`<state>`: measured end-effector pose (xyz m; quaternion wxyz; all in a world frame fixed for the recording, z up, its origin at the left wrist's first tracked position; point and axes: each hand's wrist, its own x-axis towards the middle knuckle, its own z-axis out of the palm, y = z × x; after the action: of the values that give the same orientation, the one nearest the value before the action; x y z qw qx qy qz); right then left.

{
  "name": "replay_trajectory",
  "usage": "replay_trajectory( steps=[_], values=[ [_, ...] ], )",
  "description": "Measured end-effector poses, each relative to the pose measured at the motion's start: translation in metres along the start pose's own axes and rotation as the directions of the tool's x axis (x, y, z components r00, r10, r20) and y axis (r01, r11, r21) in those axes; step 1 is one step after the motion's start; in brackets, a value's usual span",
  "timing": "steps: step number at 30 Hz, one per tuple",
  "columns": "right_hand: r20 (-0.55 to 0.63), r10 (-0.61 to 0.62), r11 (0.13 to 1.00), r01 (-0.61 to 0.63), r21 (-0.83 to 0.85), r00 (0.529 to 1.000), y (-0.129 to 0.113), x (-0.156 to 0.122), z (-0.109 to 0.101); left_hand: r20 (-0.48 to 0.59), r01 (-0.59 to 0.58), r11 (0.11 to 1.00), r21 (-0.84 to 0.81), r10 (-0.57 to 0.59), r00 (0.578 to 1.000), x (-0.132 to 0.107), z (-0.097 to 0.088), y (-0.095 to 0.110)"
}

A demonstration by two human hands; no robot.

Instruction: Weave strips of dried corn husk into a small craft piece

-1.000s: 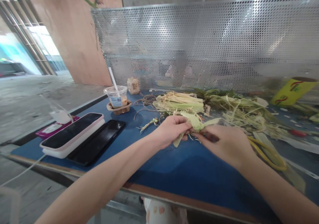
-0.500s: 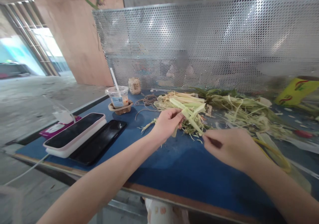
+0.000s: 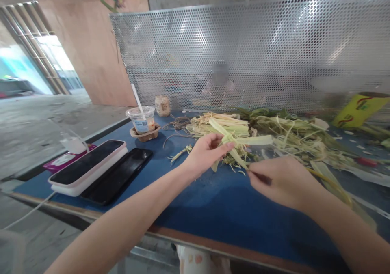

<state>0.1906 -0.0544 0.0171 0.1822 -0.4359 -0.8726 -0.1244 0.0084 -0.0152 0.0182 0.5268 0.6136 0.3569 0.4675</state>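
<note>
My left hand point(image 3: 205, 154) pinches a small bundle of pale green husk strips point(image 3: 234, 142) just above the blue table point(image 3: 198, 209). My right hand point(image 3: 282, 180) is closed in a pinch on the lower tip of one strip and holds it away from the bundle. Both hands hover in front of a heap of yellow-green husks and leaves point(image 3: 274, 134) that spreads along the back of the table.
At the left lie a white power bank with a phone on it point(image 3: 88, 166), a black phone point(image 3: 117, 176) and a pink pack point(image 3: 65, 158). A plastic cup with a straw point(image 3: 142, 119) and a small jar point(image 3: 162, 104) stand behind. A perforated metal screen point(image 3: 243, 50) backs the table; a person sits beyond it.
The hands were together on a folded husk piece. They have drawn apart, the left rising toward the heap, the right peeling a strip down and to the right.
</note>
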Motion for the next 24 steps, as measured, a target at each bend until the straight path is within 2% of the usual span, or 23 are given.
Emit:
replay_trajectory(
  steps=[2,4,7,9,11,14,16,18,21,24],
  values=[
    [0.044,0.040,0.991,-0.045,0.124,0.998,0.000,0.001,-0.001,-0.012,0.004,1.000,-0.022,-0.004,1.000,0.000,0.000,0.000],
    [0.072,0.119,0.942,-0.136,0.308,0.990,0.000,0.003,0.002,0.024,0.020,0.997,-0.068,-0.018,1.000,0.000,0.002,-0.001],
    [0.092,0.223,0.774,-0.234,0.588,0.970,0.000,0.007,0.015,0.134,0.075,0.985,-0.156,-0.054,0.990,-0.002,0.006,-0.002],
    [0.044,0.264,0.651,-0.212,0.728,0.963,0.001,0.009,0.025,0.177,0.113,0.976,-0.187,-0.080,0.981,-0.004,0.009,-0.001],
    [-0.028,0.305,0.607,-0.171,0.776,0.952,0.002,0.011,0.031,0.192,0.131,0.975,-0.178,-0.096,0.977,-0.006,0.010,0.000],
    [-0.121,0.348,0.692,-0.168,0.702,0.930,0.004,0.011,0.032,0.220,0.105,0.985,-0.134,-0.074,0.973,-0.006,0.011,0.001],
    [-0.215,0.349,0.777,-0.153,0.610,0.912,0.004,0.011,0.029,0.219,0.077,0.988,-0.132,-0.047,0.975,-0.006,0.010,0.001],
    [-0.292,0.331,0.825,-0.125,0.551,0.897,0.003,0.012,0.027,0.200,0.048,0.990,-0.131,-0.022,0.980,-0.007,0.010,-0.001],
    [-0.325,0.317,0.825,-0.089,0.559,0.891,0.000,0.012,0.026,0.175,-0.011,0.999,-0.049,0.020,0.984,-0.008,0.009,-0.001],
    [-0.306,0.335,0.775,-0.076,0.627,0.891,-0.005,0.013,0.024,0.150,-0.075,0.994,0.083,0.062,0.987,-0.010,0.009,-0.001]
  ],
)
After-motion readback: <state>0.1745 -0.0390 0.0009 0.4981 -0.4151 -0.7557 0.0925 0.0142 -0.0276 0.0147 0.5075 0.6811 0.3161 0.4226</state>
